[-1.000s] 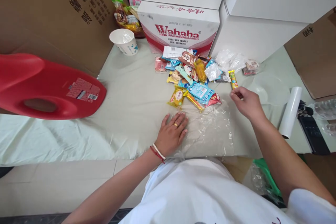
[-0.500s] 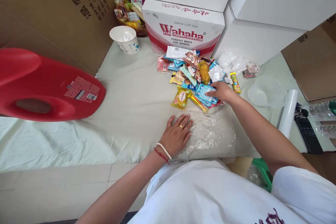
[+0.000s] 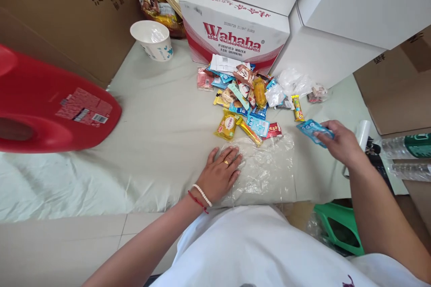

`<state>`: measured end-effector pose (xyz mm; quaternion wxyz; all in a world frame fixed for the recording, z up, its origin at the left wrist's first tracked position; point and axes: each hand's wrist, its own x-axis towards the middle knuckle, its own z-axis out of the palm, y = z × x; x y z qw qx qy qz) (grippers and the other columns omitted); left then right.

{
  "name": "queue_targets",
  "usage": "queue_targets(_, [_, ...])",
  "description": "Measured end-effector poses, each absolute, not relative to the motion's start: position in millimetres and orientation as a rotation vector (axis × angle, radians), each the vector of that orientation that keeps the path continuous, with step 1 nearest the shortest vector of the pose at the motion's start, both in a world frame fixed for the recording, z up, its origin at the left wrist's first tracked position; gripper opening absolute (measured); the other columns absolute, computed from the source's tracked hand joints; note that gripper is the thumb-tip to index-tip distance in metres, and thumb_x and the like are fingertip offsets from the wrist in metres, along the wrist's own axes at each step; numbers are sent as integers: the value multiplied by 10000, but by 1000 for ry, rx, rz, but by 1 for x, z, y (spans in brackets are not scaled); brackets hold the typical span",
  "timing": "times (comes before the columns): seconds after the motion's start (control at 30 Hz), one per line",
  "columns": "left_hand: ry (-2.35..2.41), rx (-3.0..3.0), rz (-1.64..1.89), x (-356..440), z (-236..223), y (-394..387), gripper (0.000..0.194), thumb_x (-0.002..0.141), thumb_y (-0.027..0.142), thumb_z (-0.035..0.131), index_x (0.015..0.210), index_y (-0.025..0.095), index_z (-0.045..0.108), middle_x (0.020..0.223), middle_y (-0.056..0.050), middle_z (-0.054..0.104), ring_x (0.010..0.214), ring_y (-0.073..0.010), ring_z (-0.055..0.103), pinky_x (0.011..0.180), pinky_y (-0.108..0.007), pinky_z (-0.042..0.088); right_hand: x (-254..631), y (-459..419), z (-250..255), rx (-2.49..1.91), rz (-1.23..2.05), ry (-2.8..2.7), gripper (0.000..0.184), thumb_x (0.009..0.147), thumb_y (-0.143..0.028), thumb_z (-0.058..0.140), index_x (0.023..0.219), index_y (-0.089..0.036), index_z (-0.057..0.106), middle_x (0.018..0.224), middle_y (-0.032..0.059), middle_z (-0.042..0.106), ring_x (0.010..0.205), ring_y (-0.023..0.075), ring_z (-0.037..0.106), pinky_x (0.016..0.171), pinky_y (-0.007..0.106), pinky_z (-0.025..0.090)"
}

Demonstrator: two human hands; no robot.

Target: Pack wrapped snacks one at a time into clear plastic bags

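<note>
My left hand [image 3: 220, 172] lies flat with fingers spread on the left edge of a clear plastic bag [image 3: 266, 170] spread on the pale cloth. My right hand [image 3: 340, 141] is lifted to the right of the bag and grips a light blue snack packet [image 3: 311, 129]. Behind the bag is a pile of small snack packets [image 3: 247, 98], among them a yellow packet [image 3: 228, 124] and a small red one [image 3: 274, 130].
A white Wahaha box [image 3: 235, 31] stands behind the pile, with a paper cup [image 3: 152, 40] to its left. A red plastic jug [image 3: 50, 107] lies at left. A white roll [image 3: 362, 132] and water bottles [image 3: 409, 157] are at right. Cardboard boxes [image 3: 74, 13] line the back.
My right hand reached into the snack pile, took a light blue packet and drew back to the right with it. My left hand stayed on the bag.
</note>
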<state>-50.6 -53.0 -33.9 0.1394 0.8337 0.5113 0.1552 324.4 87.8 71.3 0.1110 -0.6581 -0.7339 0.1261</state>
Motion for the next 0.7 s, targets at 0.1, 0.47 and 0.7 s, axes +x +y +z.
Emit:
queue_targets(0.1, [1482,2416,464,-50,-34,-53,440,1038,330,449,1459,262,558,1577,-104,509,1478,-289,432,1241,-579,228,329,72,35,-1963,431,-2126,384,862,-556,546,999,-212,650,971,119,674,872,283,630,806,409,495])
queue_targets(0.47, [1526,2400,482,-48,-34,-52,462,1030,366,459,1466,239,541,1577,-137,500,1452,-296,465,1228,-561,244,330,64,-9,-1806,324,-2035,504,898,-614,526,1157,-202,658,1084,132,696,1028,300,629,946,444,497])
queue_targets(0.7, [1557,2356,431,-42,-31,-35,499,1039,439,425,1480,230,528,1593,-125,484,1487,-302,416,1247,-602,169,316,57,45,-1750,867,-1523,477,814,-618,690,1103,-240,650,856,20,686,683,208,602,642,330,506])
